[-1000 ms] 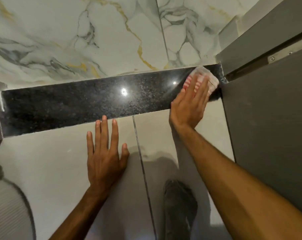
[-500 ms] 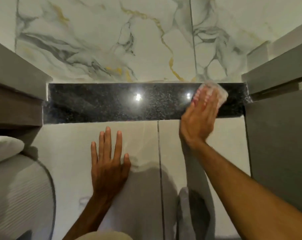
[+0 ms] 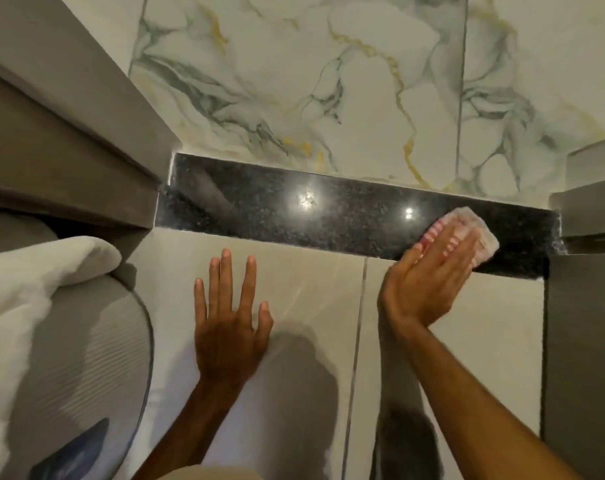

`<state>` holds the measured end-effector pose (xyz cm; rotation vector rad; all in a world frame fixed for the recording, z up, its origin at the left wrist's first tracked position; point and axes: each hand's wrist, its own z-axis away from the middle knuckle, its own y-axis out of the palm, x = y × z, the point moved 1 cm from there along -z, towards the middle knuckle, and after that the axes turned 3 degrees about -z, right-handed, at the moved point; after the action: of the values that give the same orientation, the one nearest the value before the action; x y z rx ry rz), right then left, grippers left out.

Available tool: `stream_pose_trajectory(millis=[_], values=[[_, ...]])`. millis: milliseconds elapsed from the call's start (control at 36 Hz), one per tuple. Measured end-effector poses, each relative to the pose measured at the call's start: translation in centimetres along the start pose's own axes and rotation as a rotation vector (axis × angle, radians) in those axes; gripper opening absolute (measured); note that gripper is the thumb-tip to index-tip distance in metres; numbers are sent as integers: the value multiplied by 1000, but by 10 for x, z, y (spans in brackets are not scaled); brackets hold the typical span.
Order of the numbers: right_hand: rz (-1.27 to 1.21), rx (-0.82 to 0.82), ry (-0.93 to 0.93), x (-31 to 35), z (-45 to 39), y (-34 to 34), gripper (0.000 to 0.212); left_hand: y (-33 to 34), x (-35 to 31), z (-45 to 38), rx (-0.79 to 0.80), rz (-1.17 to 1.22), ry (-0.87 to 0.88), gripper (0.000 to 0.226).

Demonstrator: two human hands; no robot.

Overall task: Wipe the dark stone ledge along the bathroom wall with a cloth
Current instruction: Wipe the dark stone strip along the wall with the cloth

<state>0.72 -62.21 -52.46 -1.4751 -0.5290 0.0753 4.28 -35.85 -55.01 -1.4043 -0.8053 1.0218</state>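
The dark speckled stone ledge [image 3: 276, 209] runs across the wall below the marble tiles, with two light reflections on it. A white cloth with red stripes [image 3: 474, 233] lies on the ledge's right part. My right hand [image 3: 429, 275] presses flat on the cloth, its fingers covering most of it. My left hand [image 3: 228, 317] rests flat with fingers spread on the pale tile below the ledge, holding nothing.
A grey door or panel [image 3: 585, 341] stands at the right end of the ledge. At the left are a grey shelf or cabinet [image 3: 62, 150], a white folded towel [image 3: 34, 271] and a grey ribbed round object [image 3: 86, 358]. White marble wall [image 3: 328, 81] rises above.
My right hand and the cloth have slid left along the ledge, away from its right end. The view has swung left, showing the towel and cabinet. My left hand stays on the tile.
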Motion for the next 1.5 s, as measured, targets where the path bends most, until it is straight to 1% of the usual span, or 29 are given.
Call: stream_pose_trajectory(millis=[28,56,139,194,222,250,306,361,389,444,500,556,611,667,722,806,833,889,944,1000,1056,1111,1167,1194,1250,1306,1417,1444,1500], values=[[-26,15,-36,22,-4,9,71,1,0,1,-7,-8,-26,70],[-47,37,-123,41,-5,17,72,2,1,2,-17,-18,-58,70],[-80,149,-582,84,11,33,71,3,3,2,-40,-30,-146,71],[-89,303,-868,92,31,28,72,-6,5,0,-46,-34,-194,72],[-78,366,-960,83,40,22,72,-9,5,0,-45,-41,-193,71],[-65,399,-998,66,46,17,72,-9,4,0,-33,-49,-183,70],[-42,410,-976,21,51,7,72,-6,4,2,-13,-61,-143,70],[-32,369,-870,-11,45,-8,71,-6,9,4,-16,-53,-98,69],[-39,347,-801,-14,39,-12,72,-8,13,3,-24,-42,-89,68],[-53,303,-643,6,26,-13,74,-9,19,2,-37,-11,-97,67],[-52,235,-513,47,19,-3,72,-6,21,2,-33,0,-130,68],[-47,203,-490,96,22,14,70,-2,22,2,-15,-16,-191,70],[-28,264,-577,142,33,32,71,-1,25,4,-1,-31,-260,72],[3,371,-763,173,49,45,71,-1,28,6,13,-41,-292,73],[-11,464,-956,181,64,49,70,-2,30,9,30,-38,-283,73],[1,511,-1209,146,72,36,68,-5,36,15,41,-44,-248,71],[8,505,-1258,125,70,30,67,-7,37,17,36,-33,-240,71],[3,484,-1272,86,61,18,67,-9,36,19,3,-27,-233,70],[-11,437,-1201,69,50,13,68,-10,34,17,-4,-42,-234,70],[-34,362,-1058,79,47,16,68,-9,33,15,6,-52,-233,71],[-26,288,-868,110,53,25,68,-8,34,16,6,-55,-231,72],[2,287,-723,149,65,38,71,-6,36,17,-1,-57,-231,74],[-12,312,-701,187,81,53,72,-4,37,17,-4,-55,-237,77],[-22,326,-744,203,89,59,72,-4,37,17,-6,-51,-243,78],[-34,380,-901,222,103,65,72,-4,37,16,-14,-34,-267,78],[-50,427,-1054,218,109,64,70,-6,38,17,-21,-8,-297,79],[24,476,-1374,157,100,42,68,-10,38,19,17,-15,-295,81],[46,481,-1424,141,93,37,67,-10,38,19,29,-22,-292,82],[35,466,-1447,125,78,33,66,-11,38,17,41,-18,-295,82]])
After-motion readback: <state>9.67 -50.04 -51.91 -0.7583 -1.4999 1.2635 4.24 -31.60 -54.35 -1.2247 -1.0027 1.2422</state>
